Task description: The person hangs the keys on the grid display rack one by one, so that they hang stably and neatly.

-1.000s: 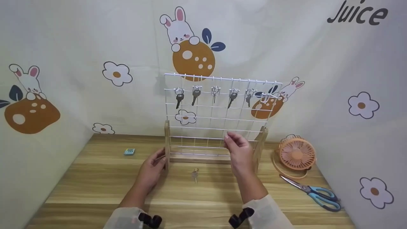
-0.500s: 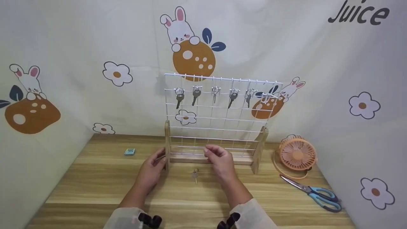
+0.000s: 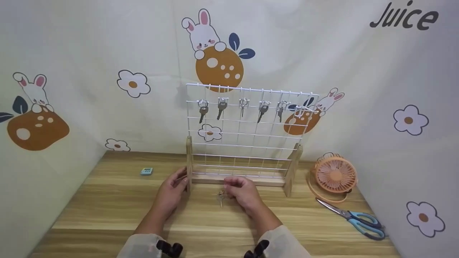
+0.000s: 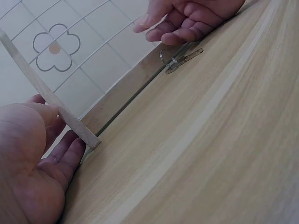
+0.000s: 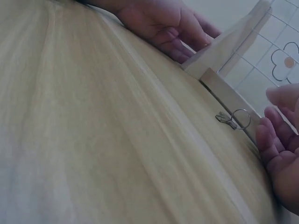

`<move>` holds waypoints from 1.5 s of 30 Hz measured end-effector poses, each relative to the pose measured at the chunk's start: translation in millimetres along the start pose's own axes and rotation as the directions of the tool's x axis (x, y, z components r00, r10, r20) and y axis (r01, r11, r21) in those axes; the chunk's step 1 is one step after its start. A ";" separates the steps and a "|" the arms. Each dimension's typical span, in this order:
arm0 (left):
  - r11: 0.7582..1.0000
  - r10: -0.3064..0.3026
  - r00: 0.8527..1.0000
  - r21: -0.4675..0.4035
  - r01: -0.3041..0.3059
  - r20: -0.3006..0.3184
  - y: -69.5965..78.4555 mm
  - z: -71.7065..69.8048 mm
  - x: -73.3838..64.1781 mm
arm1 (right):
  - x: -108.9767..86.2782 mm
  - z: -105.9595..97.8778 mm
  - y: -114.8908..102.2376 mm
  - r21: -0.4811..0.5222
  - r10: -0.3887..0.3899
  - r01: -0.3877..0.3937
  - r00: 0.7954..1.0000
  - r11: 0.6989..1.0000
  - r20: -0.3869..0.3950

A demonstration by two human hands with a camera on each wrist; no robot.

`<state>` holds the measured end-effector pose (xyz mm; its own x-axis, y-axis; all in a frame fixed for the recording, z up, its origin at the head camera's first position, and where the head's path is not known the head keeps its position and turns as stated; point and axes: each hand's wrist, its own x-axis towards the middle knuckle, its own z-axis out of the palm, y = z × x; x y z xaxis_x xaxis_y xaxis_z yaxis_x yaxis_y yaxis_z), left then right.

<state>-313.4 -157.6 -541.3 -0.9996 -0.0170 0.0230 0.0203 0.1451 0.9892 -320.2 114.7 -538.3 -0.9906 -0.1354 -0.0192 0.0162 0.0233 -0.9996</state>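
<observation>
A white wire grid rack [image 3: 244, 145] with wooden legs stands on the table. My left hand [image 3: 172, 190] holds its left wooden leg [image 4: 70, 116], thumb on one side and fingers on the other. A loose key [image 3: 221, 200] on a metal ring [image 5: 241, 119] lies on the table in front of the rack's base. Right beside that ring is my right hand [image 3: 244, 193], its thumb and fingers apart and nothing between them. In the right wrist view the fingertips [image 5: 266, 130] reach close to the ring. Several keys [image 3: 203, 113] hang from hooks along the grid's upper part.
A small teal timer-like block [image 3: 146, 171] lies left of the rack. To the right stand an orange fan [image 3: 335, 174] and blue-handled scissors [image 3: 353, 216]. A printed cloth backdrop [image 3: 157, 43] encloses the wooden table [image 3: 107, 200] at the back and sides.
My right hand has come down and left from in front of the grid to the loose key. The left hand stays at the rack's leg, and the hanging keys have not moved.
</observation>
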 end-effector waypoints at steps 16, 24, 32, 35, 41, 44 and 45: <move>1.000 0.008 1.000 0.002 -0.008 -0.006 -2.0 0.8 1.4 | -4.1 0.2 0.7 -0.417 -0.071 0.104 0.993 0.903 0.092; 1.000 -0.005 1.000 0.013 0.005 0.003 -3.2 0.9 2.0 | -5.0 0.9 1.0 -0.461 -0.112 0.145 0.989 0.875 0.098; 0.999 -0.022 1.000 0.032 0.022 -0.007 -0.3 0.2 0.8 | 0.0 -9.4 -13.1 -0.366 -0.182 0.162 0.983 0.916 -0.020; 0.999 -0.024 1.000 0.039 0.025 -0.011 -0.1 -0.4 0.2 | -2.1 -15.7 -33.6 -0.253 -0.172 0.147 0.982 0.956 -0.080; 0.999 -0.015 1.000 0.046 0.015 -0.012 -0.8 0.0 0.5 | -22.3 -30.3 -91.3 -0.005 -0.280 0.285 0.938 0.958 -0.206; 0.998 -0.015 1.000 0.053 0.016 -0.018 -1.2 0.6 1.0 | -33.5 -40.2 -117.2 0.056 -0.344 0.371 0.900 0.927 -0.270; 0.998 -0.015 1.000 0.057 0.016 -0.022 -1.3 0.8 1.2 | -36.9 -44.0 -124.7 0.057 -0.359 0.389 0.889 0.919 -0.285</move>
<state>-314.7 -157.0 -542.7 -0.9991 -0.0405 0.0113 0.0030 0.2007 0.9797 -291.6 160.4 -412.0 -0.9250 0.1532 0.3477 -0.3631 -0.0873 -0.9276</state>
